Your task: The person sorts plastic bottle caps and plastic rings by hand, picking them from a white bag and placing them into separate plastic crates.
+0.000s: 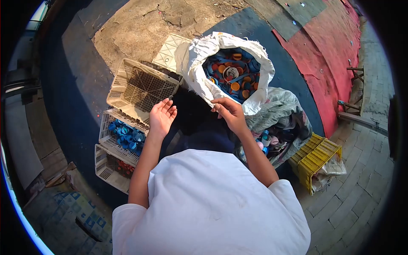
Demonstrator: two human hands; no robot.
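Left grip: palm up, fingers loosely curled, spread wide, holding nothing visible; near the beige crate. Right grip: back of hand up, fingers bent toward thumb, narrow, at the near rim of the white sack; unclear whether pinching anything. Inside white sack: orange, red, blue caps. Just beside, lower right: grey-green sack.
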